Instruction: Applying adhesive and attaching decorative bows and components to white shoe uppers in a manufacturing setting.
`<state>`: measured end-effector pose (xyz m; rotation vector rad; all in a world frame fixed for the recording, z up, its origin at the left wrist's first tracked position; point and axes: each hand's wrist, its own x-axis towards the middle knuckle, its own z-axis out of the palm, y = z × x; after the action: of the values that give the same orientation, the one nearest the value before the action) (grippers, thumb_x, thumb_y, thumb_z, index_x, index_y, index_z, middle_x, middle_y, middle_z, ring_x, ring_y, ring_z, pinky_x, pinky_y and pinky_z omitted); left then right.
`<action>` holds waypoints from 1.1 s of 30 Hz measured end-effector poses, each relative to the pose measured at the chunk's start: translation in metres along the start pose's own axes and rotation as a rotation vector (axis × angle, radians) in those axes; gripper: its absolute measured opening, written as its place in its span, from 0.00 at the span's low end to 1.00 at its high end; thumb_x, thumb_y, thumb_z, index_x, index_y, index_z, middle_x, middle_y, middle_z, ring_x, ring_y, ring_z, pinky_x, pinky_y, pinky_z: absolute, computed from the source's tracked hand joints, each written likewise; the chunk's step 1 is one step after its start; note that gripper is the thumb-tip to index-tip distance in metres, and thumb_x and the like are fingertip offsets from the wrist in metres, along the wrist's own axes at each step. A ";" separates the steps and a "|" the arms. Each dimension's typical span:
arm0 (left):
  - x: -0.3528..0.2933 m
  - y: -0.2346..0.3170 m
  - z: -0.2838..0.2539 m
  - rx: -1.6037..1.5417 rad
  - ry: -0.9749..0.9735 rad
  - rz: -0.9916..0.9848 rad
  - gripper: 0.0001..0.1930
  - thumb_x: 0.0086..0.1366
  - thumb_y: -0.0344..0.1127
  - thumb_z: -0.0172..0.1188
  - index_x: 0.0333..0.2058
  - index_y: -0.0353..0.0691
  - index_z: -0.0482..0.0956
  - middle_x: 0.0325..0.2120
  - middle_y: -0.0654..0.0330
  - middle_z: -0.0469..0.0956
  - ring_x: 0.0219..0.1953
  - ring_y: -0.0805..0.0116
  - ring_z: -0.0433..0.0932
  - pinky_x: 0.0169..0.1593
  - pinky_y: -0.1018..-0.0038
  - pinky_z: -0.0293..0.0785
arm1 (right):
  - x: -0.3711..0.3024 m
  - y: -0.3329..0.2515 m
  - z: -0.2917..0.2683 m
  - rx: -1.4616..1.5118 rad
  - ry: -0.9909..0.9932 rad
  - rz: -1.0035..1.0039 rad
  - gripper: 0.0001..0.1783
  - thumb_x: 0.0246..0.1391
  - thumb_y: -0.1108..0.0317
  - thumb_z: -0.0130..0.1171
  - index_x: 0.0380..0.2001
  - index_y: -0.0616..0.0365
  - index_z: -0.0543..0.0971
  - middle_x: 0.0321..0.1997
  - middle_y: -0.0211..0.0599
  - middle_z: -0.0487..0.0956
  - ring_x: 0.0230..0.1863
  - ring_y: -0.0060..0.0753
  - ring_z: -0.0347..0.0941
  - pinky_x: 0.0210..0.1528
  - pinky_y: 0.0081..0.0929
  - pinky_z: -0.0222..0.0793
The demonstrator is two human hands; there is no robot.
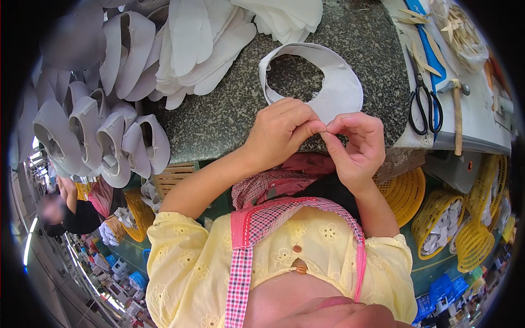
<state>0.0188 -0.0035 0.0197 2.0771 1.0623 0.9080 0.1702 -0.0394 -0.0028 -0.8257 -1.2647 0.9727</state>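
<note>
A white curved shoe-upper piece [333,82] lies on the speckled grey stone slab [229,109], its open ring facing me. My left hand [281,131] and my right hand [355,145] meet at the near edge of that piece, thumbs and forefingers pinched together at one spot on its rim. Both hands grip the white material; what sits between the fingertips is too small to tell.
Stacks of white cut pieces [208,38] and formed white uppers [104,136] fill the left. Black scissors [424,101], a hammer [456,112] and wooden sticks [465,27] lie at the right. Yellow baskets [443,218] stand below. Another person [65,210] is at the far left.
</note>
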 end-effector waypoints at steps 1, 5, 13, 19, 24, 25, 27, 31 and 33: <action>-0.001 0.001 0.000 -0.052 -0.010 -0.059 0.05 0.50 0.32 0.60 0.23 0.39 0.74 0.19 0.58 0.71 0.23 0.60 0.71 0.27 0.71 0.67 | 0.001 -0.001 0.000 0.011 0.001 0.006 0.17 0.43 0.83 0.57 0.37 0.63 0.67 0.35 0.35 0.69 0.32 0.20 0.70 0.35 0.16 0.68; -0.001 0.005 -0.004 -0.151 -0.083 -0.205 0.05 0.51 0.33 0.59 0.23 0.38 0.74 0.19 0.58 0.71 0.24 0.60 0.72 0.27 0.72 0.67 | 0.003 -0.005 0.000 0.068 -0.009 0.080 0.15 0.44 0.82 0.57 0.37 0.62 0.67 0.33 0.34 0.70 0.31 0.20 0.70 0.35 0.16 0.68; 0.005 -0.002 -0.018 -0.808 -0.222 -0.561 0.10 0.59 0.36 0.53 0.26 0.34 0.74 0.21 0.64 0.75 0.25 0.77 0.73 0.30 0.79 0.68 | 0.006 -0.005 -0.007 0.195 -0.168 0.338 0.08 0.48 0.81 0.51 0.34 0.62 0.70 0.28 0.29 0.71 0.26 0.18 0.69 0.30 0.16 0.67; 0.018 0.002 -0.021 -0.254 -0.163 -0.216 0.07 0.57 0.35 0.54 0.27 0.36 0.74 0.24 0.61 0.75 0.28 0.71 0.73 0.34 0.77 0.68 | -0.011 -0.006 -0.021 0.124 -0.682 0.524 0.09 0.48 0.78 0.49 0.35 0.57 0.73 0.26 0.33 0.72 0.23 0.23 0.70 0.26 0.18 0.66; 0.020 -0.011 -0.022 0.442 -0.513 0.201 0.07 0.49 0.30 0.57 0.29 0.41 0.74 0.26 0.61 0.72 0.32 0.62 0.71 0.35 0.71 0.69 | -0.056 0.010 -0.005 -0.451 -1.034 0.052 0.11 0.35 0.70 0.58 0.27 0.55 0.74 0.22 0.34 0.70 0.24 0.36 0.68 0.27 0.29 0.65; 0.016 -0.015 -0.022 0.471 -0.536 0.218 0.07 0.48 0.29 0.57 0.29 0.40 0.73 0.26 0.61 0.70 0.33 0.63 0.70 0.35 0.71 0.69 | -0.054 0.010 -0.004 -0.555 -0.948 -0.112 0.13 0.30 0.69 0.60 0.26 0.55 0.74 0.21 0.33 0.70 0.25 0.33 0.67 0.27 0.29 0.65; 0.007 -0.021 -0.018 0.475 -0.512 0.211 0.08 0.47 0.29 0.57 0.29 0.40 0.73 0.27 0.61 0.70 0.33 0.63 0.70 0.35 0.71 0.70 | -0.049 0.008 -0.002 -0.525 -0.835 -0.142 0.13 0.29 0.70 0.61 0.26 0.56 0.74 0.22 0.32 0.70 0.27 0.33 0.67 0.28 0.30 0.64; -0.002 -0.028 -0.019 0.465 -0.466 0.312 0.11 0.44 0.30 0.56 0.30 0.35 0.73 0.28 0.59 0.70 0.32 0.63 0.70 0.34 0.73 0.70 | -0.042 0.013 0.003 -0.555 -0.536 -0.326 0.13 0.30 0.73 0.59 0.27 0.61 0.75 0.25 0.32 0.68 0.29 0.33 0.65 0.30 0.31 0.63; -0.007 -0.026 -0.017 0.549 -0.471 0.356 0.12 0.42 0.30 0.55 0.29 0.33 0.73 0.28 0.58 0.70 0.32 0.63 0.70 0.34 0.73 0.70 | -0.032 0.017 0.004 -0.675 -0.339 -0.455 0.15 0.31 0.74 0.56 0.29 0.63 0.75 0.23 0.34 0.69 0.25 0.33 0.65 0.26 0.28 0.62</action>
<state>-0.0085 0.0060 0.0070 2.8121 0.7470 0.2428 0.1624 -0.0624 -0.0302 -0.8362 -2.0232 0.3096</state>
